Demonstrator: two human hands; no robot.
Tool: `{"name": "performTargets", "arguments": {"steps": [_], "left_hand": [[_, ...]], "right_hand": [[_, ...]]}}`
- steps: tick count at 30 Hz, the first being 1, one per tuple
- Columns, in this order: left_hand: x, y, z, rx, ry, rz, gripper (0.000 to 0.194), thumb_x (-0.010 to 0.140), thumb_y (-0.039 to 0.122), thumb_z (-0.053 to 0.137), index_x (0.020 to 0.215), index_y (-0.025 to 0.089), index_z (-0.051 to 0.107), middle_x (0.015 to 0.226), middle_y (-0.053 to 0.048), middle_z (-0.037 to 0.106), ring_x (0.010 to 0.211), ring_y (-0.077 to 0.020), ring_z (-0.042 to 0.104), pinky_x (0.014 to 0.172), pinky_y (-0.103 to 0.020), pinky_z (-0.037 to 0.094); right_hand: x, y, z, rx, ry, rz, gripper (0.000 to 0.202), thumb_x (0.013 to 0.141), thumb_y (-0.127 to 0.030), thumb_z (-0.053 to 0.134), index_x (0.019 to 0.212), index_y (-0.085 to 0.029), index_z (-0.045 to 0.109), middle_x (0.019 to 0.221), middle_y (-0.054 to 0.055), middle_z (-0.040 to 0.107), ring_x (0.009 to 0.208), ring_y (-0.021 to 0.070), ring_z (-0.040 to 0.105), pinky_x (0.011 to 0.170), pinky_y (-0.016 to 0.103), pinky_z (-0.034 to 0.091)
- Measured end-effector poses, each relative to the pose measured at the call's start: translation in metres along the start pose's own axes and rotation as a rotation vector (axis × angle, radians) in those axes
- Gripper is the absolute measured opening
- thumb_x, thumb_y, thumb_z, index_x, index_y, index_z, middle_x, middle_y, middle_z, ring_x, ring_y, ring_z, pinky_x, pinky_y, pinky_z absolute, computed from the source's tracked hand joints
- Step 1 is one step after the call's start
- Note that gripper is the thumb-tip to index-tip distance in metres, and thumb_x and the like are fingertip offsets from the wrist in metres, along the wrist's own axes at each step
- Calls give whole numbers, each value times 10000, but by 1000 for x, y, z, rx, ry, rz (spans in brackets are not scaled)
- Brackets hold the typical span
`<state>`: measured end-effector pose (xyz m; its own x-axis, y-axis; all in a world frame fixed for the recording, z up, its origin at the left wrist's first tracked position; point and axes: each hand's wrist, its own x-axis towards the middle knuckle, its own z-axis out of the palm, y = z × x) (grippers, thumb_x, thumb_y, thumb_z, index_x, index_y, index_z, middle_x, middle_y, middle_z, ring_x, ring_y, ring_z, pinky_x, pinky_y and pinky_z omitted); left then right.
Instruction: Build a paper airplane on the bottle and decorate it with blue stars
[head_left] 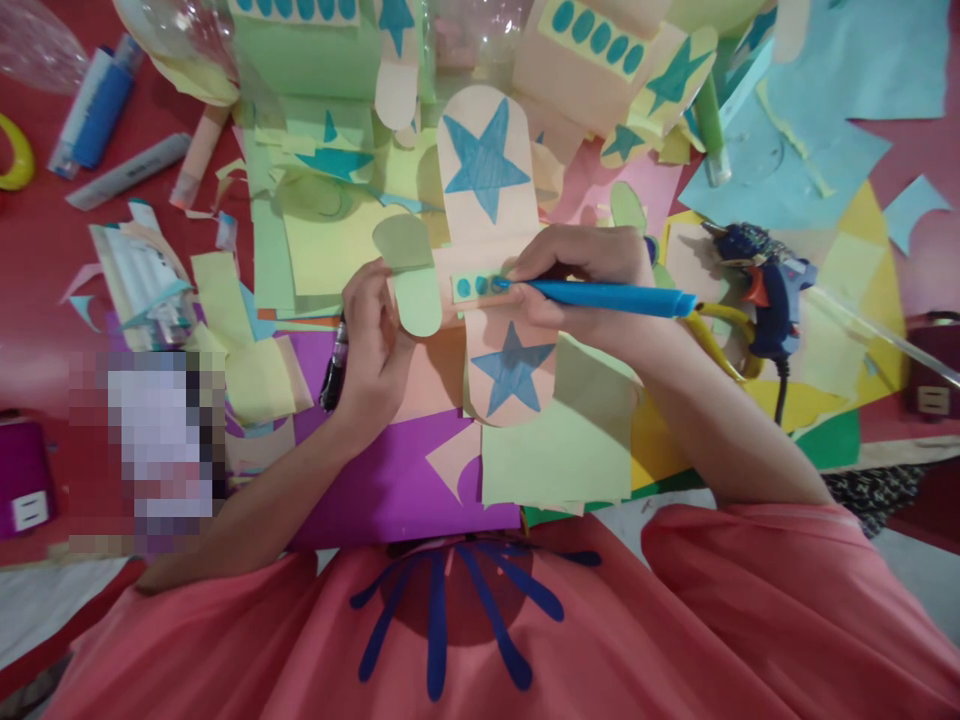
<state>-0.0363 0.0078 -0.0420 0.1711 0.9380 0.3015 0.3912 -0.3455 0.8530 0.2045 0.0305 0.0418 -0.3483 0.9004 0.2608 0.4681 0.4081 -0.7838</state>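
In my right hand (581,265) is a blue marker (607,295), its tip touching a pale green strip (461,290) with blue ovals along it. That strip lies on a peach paper cutout (450,255) with rounded flaps. A blue star (486,160) marks the upper flap, and another blue star (513,368) the lower one. My left hand (375,340) is closed on the cutout's left side, beside a rounded pale green tab (416,290). Some of its fingers are hidden behind the paper. A black pen (334,365) lies by this hand.
To the right rests a blue glue gun (776,290), with yellow-handled scissors (724,340) beside it. Blue and grey markers (129,172) lie at upper left. Decorated paper pieces (589,55) stand at the back. Paper scraps and a purple sheet (382,480) cover the near area.
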Motion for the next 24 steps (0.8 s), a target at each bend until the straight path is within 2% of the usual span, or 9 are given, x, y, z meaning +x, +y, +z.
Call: {"name": "performTargets", "arguments": {"steps": [9, 14, 19, 24], "left_hand": [[0, -2, -2, -30, -29, 16, 525, 905, 583, 513, 1383, 410, 380, 1421, -58, 412, 1399, -296, 374, 1185, -491, 325], [0, -1, -2, -33, -19, 24, 526, 912, 576, 508, 1387, 391, 375, 1410, -60, 424, 1395, -300, 378, 1180, -495, 334], [1, -1, -4, -21, -41, 45, 524, 922, 543, 512, 1399, 389, 356, 1418, -60, 415, 1399, -298, 374, 1186, -481, 333], [1, -3, -4, -15, -39, 72, 529, 925, 524, 519, 1408, 396, 347, 1425, -57, 417, 1403, -300, 374, 1185, -495, 326]], "right_hand": [[5, 3, -3, 118, -39, -88, 130, 763, -226, 620, 647, -231, 560, 639, -14, 612, 526, 107, 496, 484, 271, 418], [4, 4, -1, 65, 23, -42, 171, 777, -259, 606, 621, -234, 542, 602, -10, 574, 563, 127, 548, 507, 275, 457], [3, 4, 3, 88, 85, -89, 148, 783, -222, 613, 649, -224, 550, 602, -8, 567, 545, 128, 576, 490, 276, 446], [3, 4, 2, 72, 51, -102, 120, 787, -222, 614, 672, -215, 583, 632, -5, 626, 566, 117, 596, 510, 259, 460]]}}
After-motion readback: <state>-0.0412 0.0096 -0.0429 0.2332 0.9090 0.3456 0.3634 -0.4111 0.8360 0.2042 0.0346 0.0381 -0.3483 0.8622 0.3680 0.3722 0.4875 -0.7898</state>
